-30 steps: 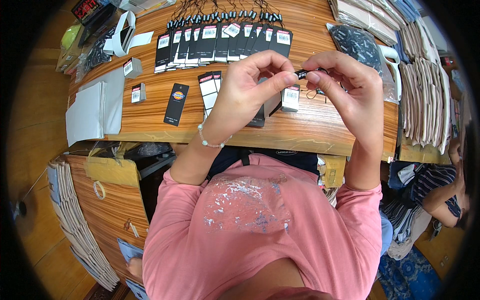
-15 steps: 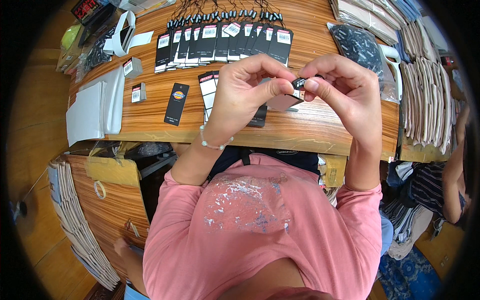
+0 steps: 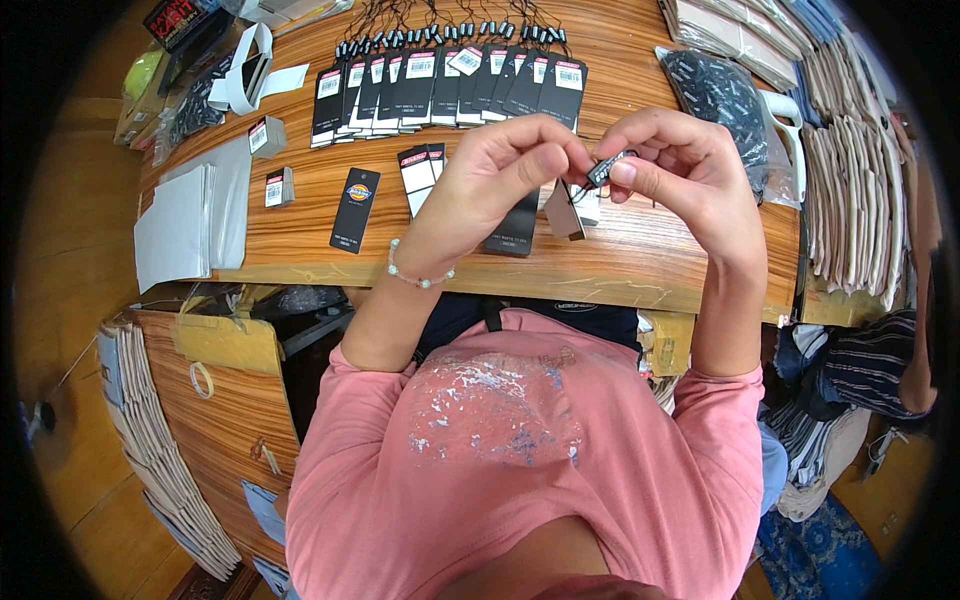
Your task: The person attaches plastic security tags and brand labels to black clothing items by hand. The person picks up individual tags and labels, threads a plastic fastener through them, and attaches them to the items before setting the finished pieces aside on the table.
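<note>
My right hand point(image 3: 675, 172) pinches a small black plastic string seal point(image 3: 604, 170) between thumb and fingers above the table. A thin dark cord shows by the seal, and a hang tag point(image 3: 563, 212) dangles just below it, tilted. My left hand point(image 3: 505, 180) is curled beside the seal, its fingertips close against it; what they grip is hidden. Under my left hand lie a black tag point(image 3: 513, 228) and some white-labelled tags point(image 3: 418, 176). A single black hang tag point(image 3: 354, 210) lies further left.
Several strung black tags point(image 3: 420, 85) lie in a row at the back. A bag of black seals point(image 3: 718, 100) and folded garments point(image 3: 855, 200) are on the right. White paper sheets point(image 3: 180, 230) and small sticker stacks point(image 3: 279, 188) are on the left. A person in a striped top point(image 3: 875, 365) is at far right.
My left thumb has moved off the seal, and the seal has tilted in my right fingers. The tag below has swung to hang more upright. A person's hand at lower left is gone from view.
</note>
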Action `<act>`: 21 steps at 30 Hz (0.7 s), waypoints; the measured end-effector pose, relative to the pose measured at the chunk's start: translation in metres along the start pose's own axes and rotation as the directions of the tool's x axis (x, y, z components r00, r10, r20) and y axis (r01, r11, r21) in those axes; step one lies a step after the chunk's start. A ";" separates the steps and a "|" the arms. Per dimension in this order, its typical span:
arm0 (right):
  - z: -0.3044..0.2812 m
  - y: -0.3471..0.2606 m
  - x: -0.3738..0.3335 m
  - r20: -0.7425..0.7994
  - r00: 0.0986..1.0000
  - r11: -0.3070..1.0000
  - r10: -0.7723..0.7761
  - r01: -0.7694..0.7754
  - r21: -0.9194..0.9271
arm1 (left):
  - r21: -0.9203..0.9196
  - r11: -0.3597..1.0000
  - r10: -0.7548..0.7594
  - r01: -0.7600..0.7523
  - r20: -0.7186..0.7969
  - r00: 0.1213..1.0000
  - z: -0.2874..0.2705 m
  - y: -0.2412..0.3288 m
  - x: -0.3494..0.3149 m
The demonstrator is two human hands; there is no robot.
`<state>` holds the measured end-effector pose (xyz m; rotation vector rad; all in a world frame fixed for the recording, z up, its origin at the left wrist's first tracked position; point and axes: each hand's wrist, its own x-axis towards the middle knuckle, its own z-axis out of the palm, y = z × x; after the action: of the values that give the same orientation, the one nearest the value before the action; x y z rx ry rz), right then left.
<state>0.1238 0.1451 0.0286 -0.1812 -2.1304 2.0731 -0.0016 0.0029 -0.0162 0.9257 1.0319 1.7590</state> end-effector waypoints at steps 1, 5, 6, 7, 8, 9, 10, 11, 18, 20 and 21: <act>0.000 0.001 0.001 -0.001 1.000 1.000 0.009 -0.009 -0.016 | 0.025 1.000 0.008 -0.008 -0.023 1.000 0.000 -0.001 0.001; 0.004 0.002 0.004 -0.075 0.996 0.992 -0.043 0.033 -0.125 | 0.406 0.895 0.218 -0.184 -0.039 0.975 0.001 -0.003 0.002; 0.004 0.000 0.004 -0.073 0.997 0.983 -0.033 0.019 -0.182 | 0.498 0.841 0.248 -0.210 -0.011 0.969 0.003 -0.001 0.002; 0.004 -0.003 0.004 -0.073 0.997 0.971 -0.022 0.004 -0.239 | 0.585 0.777 0.276 -0.235 0.021 0.961 0.005 0.004 0.002; 0.004 -0.006 0.005 -0.073 0.997 0.956 -0.011 -0.011 -0.294 | 0.663 0.703 0.299 -0.259 0.055 0.953 0.007 0.006 0.002; 0.006 -0.008 0.005 -0.084 0.996 0.963 -0.030 0.006 -0.268 | 0.643 0.728 0.302 -0.240 0.013 0.953 0.009 0.006 0.002; 0.009 -0.010 0.004 -0.096 0.994 0.970 -0.049 0.024 -0.241 | 0.621 0.752 0.304 -0.222 -0.028 0.952 0.010 0.004 0.003; 0.010 -0.012 0.003 -0.109 0.992 0.976 -0.067 0.042 -0.215 | 0.597 0.776 0.304 -0.204 -0.070 0.950 0.011 0.004 0.003; 0.002 -0.009 0.004 -0.188 0.926 0.944 -0.327 0.328 -0.031 | -0.199 0.975 0.079 -0.101 -0.117 0.990 0.000 0.006 0.005; 0.005 0.003 0.003 -0.181 0.940 0.957 -0.289 0.279 -0.081 | -0.224 0.968 0.091 -0.109 -0.088 0.992 -0.003 0.006 0.007; 0.010 0.005 0.001 -0.170 0.950 0.964 -0.262 0.249 -0.098 | -0.233 0.964 0.107 -0.127 -0.095 0.990 -0.003 0.004 0.008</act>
<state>0.1202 0.1354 0.0233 -0.0932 -2.0055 1.7617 -0.0087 0.0082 -0.0120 0.7821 0.8063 1.9839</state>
